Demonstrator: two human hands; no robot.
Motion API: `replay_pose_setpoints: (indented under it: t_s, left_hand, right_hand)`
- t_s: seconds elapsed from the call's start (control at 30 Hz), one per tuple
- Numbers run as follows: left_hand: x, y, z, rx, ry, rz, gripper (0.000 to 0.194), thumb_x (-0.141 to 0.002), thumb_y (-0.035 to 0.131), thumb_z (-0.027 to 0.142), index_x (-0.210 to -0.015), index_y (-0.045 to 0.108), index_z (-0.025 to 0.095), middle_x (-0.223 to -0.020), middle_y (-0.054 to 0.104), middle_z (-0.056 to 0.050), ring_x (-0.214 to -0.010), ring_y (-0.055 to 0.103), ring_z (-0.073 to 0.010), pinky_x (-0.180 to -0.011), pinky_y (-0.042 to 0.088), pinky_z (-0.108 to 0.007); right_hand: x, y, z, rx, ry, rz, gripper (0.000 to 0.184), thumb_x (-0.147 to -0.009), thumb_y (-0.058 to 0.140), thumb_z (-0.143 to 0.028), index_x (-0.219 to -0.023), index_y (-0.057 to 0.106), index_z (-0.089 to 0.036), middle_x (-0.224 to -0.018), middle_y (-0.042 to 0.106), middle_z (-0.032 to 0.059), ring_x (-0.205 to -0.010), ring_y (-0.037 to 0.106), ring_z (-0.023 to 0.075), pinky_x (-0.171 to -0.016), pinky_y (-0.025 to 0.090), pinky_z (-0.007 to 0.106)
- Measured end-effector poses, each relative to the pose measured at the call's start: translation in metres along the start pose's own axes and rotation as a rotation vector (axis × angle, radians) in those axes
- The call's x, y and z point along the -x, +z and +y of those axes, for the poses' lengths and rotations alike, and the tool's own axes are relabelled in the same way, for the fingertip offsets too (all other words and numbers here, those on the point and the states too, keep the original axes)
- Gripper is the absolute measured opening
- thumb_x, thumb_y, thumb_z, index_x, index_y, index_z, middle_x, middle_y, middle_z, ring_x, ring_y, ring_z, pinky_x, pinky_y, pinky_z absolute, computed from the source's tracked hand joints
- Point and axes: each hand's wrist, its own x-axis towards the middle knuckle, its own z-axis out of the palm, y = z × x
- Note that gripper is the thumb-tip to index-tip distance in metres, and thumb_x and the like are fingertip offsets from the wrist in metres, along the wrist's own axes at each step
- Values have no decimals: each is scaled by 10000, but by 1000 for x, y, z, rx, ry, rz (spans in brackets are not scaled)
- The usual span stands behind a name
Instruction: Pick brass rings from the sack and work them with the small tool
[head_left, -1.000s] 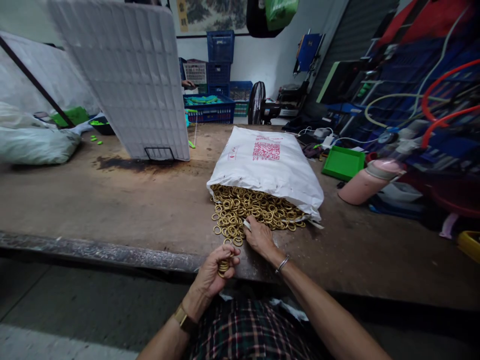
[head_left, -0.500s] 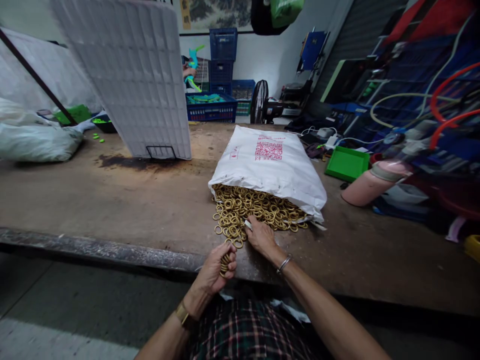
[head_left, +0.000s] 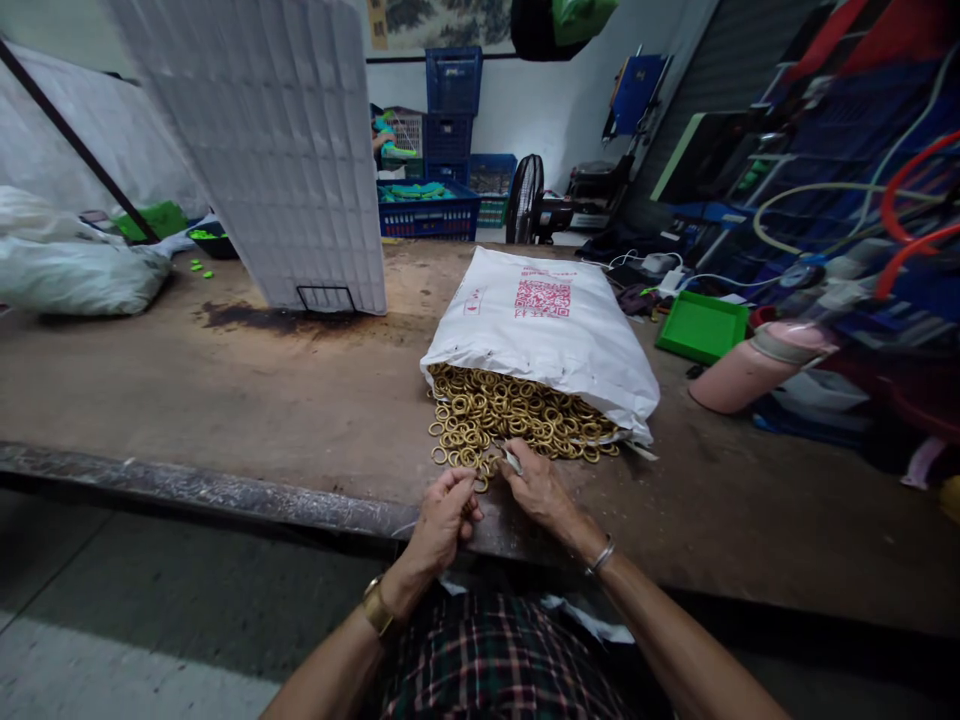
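Note:
A white woven sack [head_left: 551,300] lies on its side on the worktable, with gold-coloured rings [head_left: 517,410] spilling from its mouth towards me. My left hand [head_left: 444,515] is closed at the table's front edge, its fingertips beside a loose ring [head_left: 482,484]. The rings it gripped a moment ago are now largely hidden by its fingers. To its right, my right hand [head_left: 538,488] reaches to the near edge of the pile with fingers bent together. A small white piece [head_left: 514,461] shows along its finger; what the fingertips pinch is hidden.
A tall white ribbed panel [head_left: 300,150] stands on the worktable [head_left: 225,390] at left, in a black wire holder. Right of the sack are a green tray [head_left: 703,328] and a pink bottle [head_left: 754,368]. A fan [head_left: 527,200] and blue crates [head_left: 454,80] are behind.
My left hand has turned and moved slightly up towards the pile, hiding the rings in it. My right hand has drawn back a little to the right. The view has shifted slightly.

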Motion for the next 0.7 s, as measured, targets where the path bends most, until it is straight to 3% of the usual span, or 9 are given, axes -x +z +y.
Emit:
replay_pose_setpoints:
  t_s: [0.1, 0.27, 0.4, 0.53, 0.7]
  left_hand:
    - [-1, 5, 2, -132, 47, 5, 424, -685, 625, 458, -973, 541, 158, -549, 481, 62, -429, 452, -62, -337, 234, -136]
    - [0, 6, 1, -257, 98, -21, 334, -716, 578, 457, -824, 576, 141, -528, 483, 51, -404, 415, -49, -352, 259, -143]
    - [0, 1, -4, -283, 115, 7, 294, -733, 565, 449, -752, 556, 156, -490, 486, 57, -376, 368, -44, -365, 245, -154]
    - [1, 3, -6, -307, 174, 14, 266, -737, 567, 420, -723, 578, 155, -537, 541, 32, -433, 431, -59, -406, 295, -165]
    - [3, 5, -6, -278, 155, -26, 258, -725, 580, 403, -749, 581, 146, -644, 578, 0, -494, 486, -67, -406, 309, -157]
  right_hand:
    - [11, -1, -6, -91, -80, -11, 134, -832, 409, -240, -884, 524, -198, -747, 586, 26, -654, 519, 149, -603, 355, 235]
    - [20, 0, -19, -262, -83, -52, 129, -838, 417, -282, -823, 512, -196, -687, 536, -2, -607, 476, 131, -576, 349, 234]
    - [20, 0, -28, -484, 71, -62, 225, -840, 413, -383, -730, 477, -197, -633, 480, -33, -580, 435, 112, -543, 343, 219]
    - [21, 4, -29, -640, 228, -138, 319, -830, 403, -457, -655, 455, -195, -541, 450, -52, -483, 381, 90, -487, 316, 215]
    - [21, 13, -26, -742, 287, -169, 323, -818, 435, -446, -630, 476, -187, -520, 469, -52, -463, 383, 80, -484, 321, 210]
